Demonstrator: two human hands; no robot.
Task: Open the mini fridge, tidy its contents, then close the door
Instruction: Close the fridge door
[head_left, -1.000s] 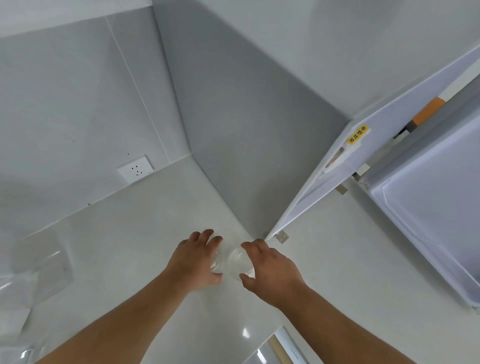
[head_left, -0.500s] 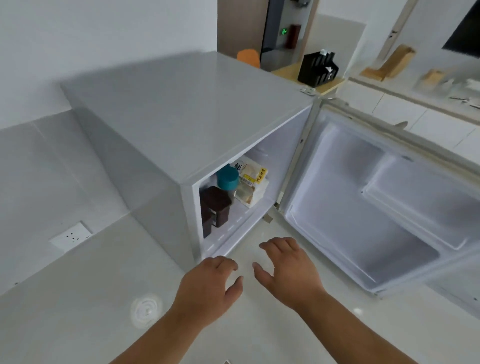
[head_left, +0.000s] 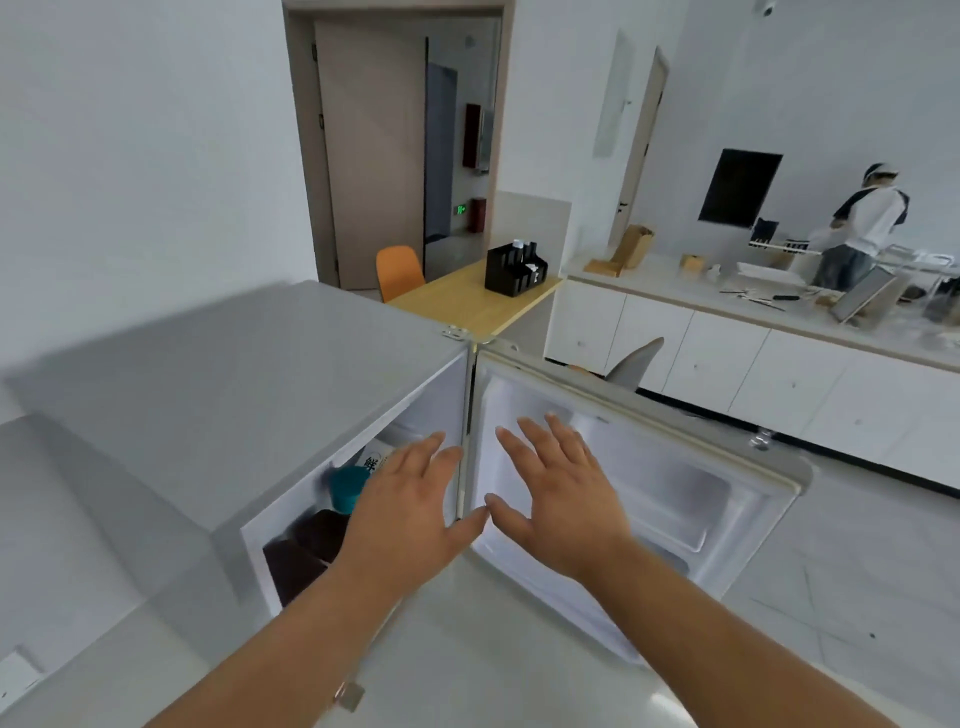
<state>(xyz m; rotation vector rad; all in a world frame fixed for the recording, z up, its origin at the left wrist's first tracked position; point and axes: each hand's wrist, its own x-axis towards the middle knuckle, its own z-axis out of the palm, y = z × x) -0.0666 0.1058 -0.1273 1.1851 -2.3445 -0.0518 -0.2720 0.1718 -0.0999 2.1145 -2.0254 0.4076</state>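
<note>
The grey mini fridge (head_left: 218, 395) stands in front of me with its door (head_left: 675, 499) swung wide open to the right. Inside I see a teal-lidded container (head_left: 349, 486), a dark brown jar (head_left: 306, 551) and part of a white package (head_left: 378, 460). My left hand (head_left: 410, 509) is raised flat in front of the fridge opening, fingers spread, holding nothing. My right hand (head_left: 561, 499) is spread the same way in front of the door's inner liner, also holding nothing. The two thumbs nearly touch.
A wall socket (head_left: 18, 675) sits at the lower left. Behind the fridge are a wooden table (head_left: 467, 306) with a black organiser (head_left: 514, 273) and an orange chair (head_left: 399, 270). White cabinets (head_left: 727, 369) run along the right, where another person (head_left: 862, 228) stands.
My view has swung up from the floor to the fridge. Both hands let go of a clear round object on the floor and rose, spread, in front of the open fridge.
</note>
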